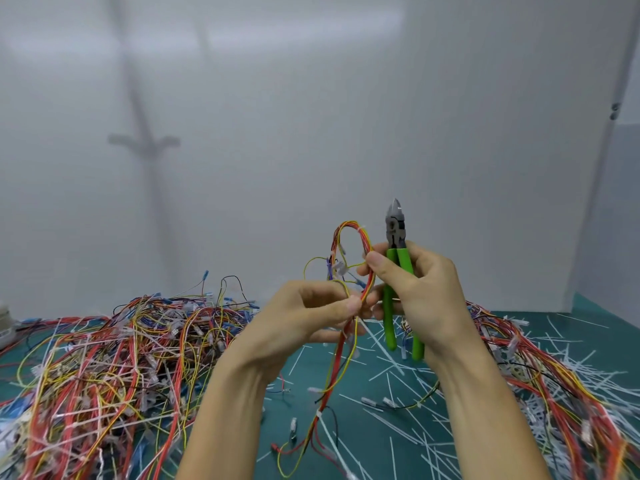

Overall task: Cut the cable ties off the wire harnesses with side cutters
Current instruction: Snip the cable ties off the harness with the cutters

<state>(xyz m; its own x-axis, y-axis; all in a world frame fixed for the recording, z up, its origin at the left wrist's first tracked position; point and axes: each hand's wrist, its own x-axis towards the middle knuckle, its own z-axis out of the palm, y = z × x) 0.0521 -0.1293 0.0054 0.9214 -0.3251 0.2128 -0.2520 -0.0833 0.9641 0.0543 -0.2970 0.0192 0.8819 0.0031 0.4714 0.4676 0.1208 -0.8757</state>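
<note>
- Both hands are clamped on something: the left hand pinches the wire harness between thumb and fingers. The right hand has its fingers wrapped round the green handles of the side cutters, while its thumb and forefinger also nip the same harness a little higher up.
- Green mat: it covers the bench under everything.
- Left pile: a deep tangle of red, yellow and blue harnesses with white ties through it. I judge that pulling one out would drag its neighbours along, so a harness is best lifted by a bundled section.
- Right pile: looser wires lie spread among white offcuts, which are scattered across the mat.
- Held harness: it is raised in front of the wall, between the two hands, and arches into a loop above them. Its tails hang limp down to the mat. It looks light and floppy, and springy only where it is bound, so pinching just either side of a tie should steady it.
- Side cutters: they point upward, just beside the loop but not on it. The blades look closed, or nearly so.
- Cable tie: a thin white band sits near the top of the loop. It is probably stiff, tight against the soft insulation, and likely to spring away when cut.
</note>
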